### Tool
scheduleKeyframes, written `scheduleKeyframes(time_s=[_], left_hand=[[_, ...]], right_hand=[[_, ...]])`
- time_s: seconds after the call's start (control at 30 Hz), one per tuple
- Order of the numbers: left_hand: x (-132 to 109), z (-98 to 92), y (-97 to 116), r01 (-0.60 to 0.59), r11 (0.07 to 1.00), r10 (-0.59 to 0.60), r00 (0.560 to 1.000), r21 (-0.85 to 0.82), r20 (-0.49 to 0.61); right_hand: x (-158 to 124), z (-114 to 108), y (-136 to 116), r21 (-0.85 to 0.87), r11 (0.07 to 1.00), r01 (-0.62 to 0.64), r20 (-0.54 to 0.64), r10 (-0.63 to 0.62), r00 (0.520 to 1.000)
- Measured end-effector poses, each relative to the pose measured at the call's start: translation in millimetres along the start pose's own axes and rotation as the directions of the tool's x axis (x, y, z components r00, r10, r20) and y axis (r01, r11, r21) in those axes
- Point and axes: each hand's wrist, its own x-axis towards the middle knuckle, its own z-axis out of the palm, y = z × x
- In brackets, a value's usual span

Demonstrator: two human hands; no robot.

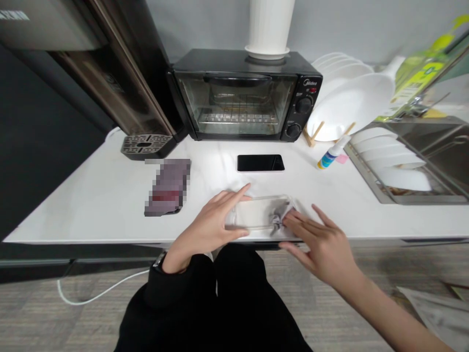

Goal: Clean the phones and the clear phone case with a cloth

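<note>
A clear phone case [258, 212] lies flat near the front edge of the white counter [91, 195]. My left hand [210, 227] grips its left end, thumb on the near side and fingers on the far side. My right hand [315, 239] presses a small crumpled grey cloth [279, 215] onto the case's right end with its fingertips. A black phone [260, 163] lies face up on the counter behind the case, apart from both hands.
A black toaster oven [245, 95] stands at the back with a white vase [269, 27] on top. A small spray bottle [331, 154], white plates in a rack [351, 102] and a sink tray of dishes [395, 166] are right. A blurred dark object [167, 187] lies left.
</note>
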Motion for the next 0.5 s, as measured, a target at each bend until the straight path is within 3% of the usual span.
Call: scheduleKeyframes(time_s=[0.1,0.2,0.33,0.4,0.5], left_hand=[[2.4,1.1,-1.5,-0.021,1.0,0.021,1.0,0.012,0.005],[2.8,0.4,-7.1,-0.05,0.999,0.05,0.999,0.012,0.01],[0.7,-0.9,-13.6,0.001,1.0,-0.001,1.0,0.024,-0.026],[0.0,-1.2,-13.6,0.024,0.999,-0.024,0.999,0.027,-0.029],[-0.7,-1.3,-9.1,-0.003,0.999,0.002,1.0,0.053,0.008]], right_hand=[[7.5,4.8,3.7,-0.083,0.995,-0.053,-0.03,0.05,0.998],[39.5,35.9,-34.3,-0.06,0.992,-0.111,-0.094,0.105,0.99],[70.7,74.6,-85.2,0.129,0.986,-0.108,-0.136,0.125,0.983],[66.6,74.6,-87.3,0.177,0.982,-0.064,-0.11,0.084,0.99],[38.3,46.1,-61.7,0.191,0.982,-0.014,-0.024,0.019,1.0]])
